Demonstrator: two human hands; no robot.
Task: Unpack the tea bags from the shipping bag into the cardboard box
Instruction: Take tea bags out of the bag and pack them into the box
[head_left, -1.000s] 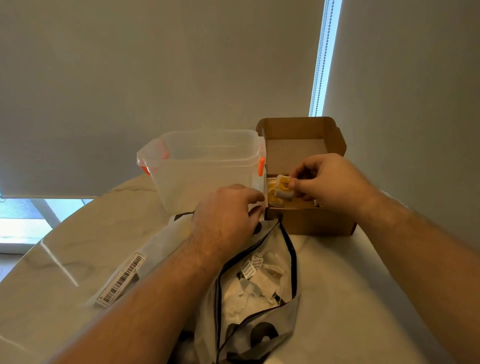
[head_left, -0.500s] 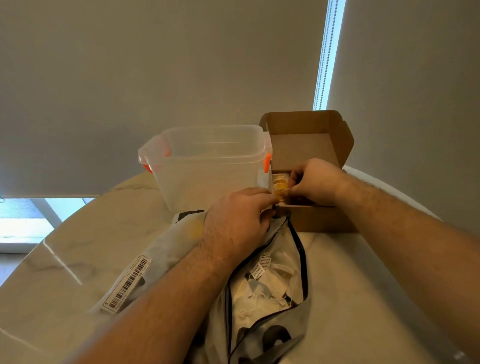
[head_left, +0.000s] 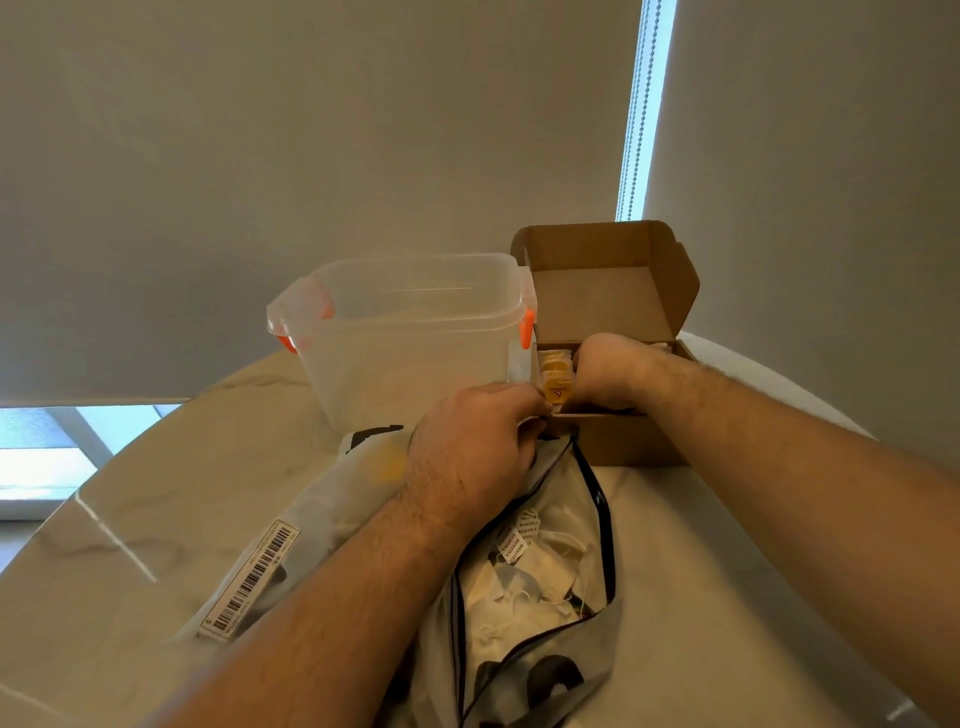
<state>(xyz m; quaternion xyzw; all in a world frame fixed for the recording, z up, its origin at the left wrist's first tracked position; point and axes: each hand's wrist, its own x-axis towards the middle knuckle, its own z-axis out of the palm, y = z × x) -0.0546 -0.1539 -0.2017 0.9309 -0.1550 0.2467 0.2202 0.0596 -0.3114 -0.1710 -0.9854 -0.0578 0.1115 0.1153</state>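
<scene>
- Head view: shows a cardboard box (head_left: 613, 447), lid up, at the tabletop's (head_left: 130, 519) far edge, just beside a clear plastic bin (head_left: 405, 353).
- Finds the right hand (head_left: 608, 371) dipped into the box, curled over yellow tea bags (head_left: 555, 366); cannot tell whether gripping one.
- Catches the left hand (head_left: 470, 447) pinching the mouth of the shipping bag (head_left: 571, 649), at the box's near left corner.
- Reveals white tea bags (head_left: 530, 577) loose inside the bag, lying open toward the near edge.

The cardboard box (head_left: 631, 441) is open at the top, but the right hand (head_left: 608, 371) and yellow tea bags (head_left: 555, 370) fill its left end. Its raised lid (head_left: 602, 283) blocks the far side. A plastic tub (head_left: 410, 353) crowds the box's left wall. The left hand (head_left: 472, 447) and the shipping bag (head_left: 545, 597) block the box's front-left. Bare table (head_left: 727, 571) lies open at its front-right.
</scene>
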